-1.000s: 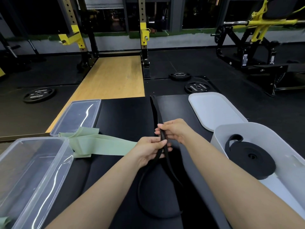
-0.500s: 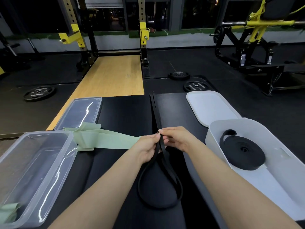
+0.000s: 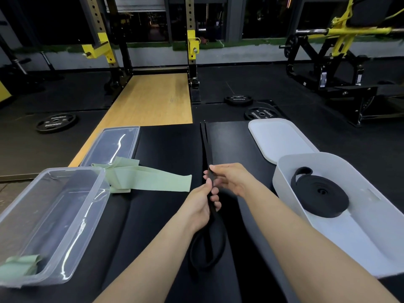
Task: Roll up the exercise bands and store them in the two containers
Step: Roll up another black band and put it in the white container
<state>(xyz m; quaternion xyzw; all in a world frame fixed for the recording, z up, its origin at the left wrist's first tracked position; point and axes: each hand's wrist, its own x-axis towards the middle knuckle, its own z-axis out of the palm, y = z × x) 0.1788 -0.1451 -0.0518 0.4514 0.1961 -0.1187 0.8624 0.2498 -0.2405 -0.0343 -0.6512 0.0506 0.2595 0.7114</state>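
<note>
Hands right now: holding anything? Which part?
Both hands grip the unrolled black band partway along its doubled length: right hand pinches it farther up, left hand just below, above the near loop.

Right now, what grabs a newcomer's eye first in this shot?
Centre frame, the left hand and right hand both grip a long flat black rubber exercise band stretched across the black mat. At right, a coiled black band lies in the white oval plastic tub. At left, a pale green flat band trails beside the clear rectangular plastic container.
</note>
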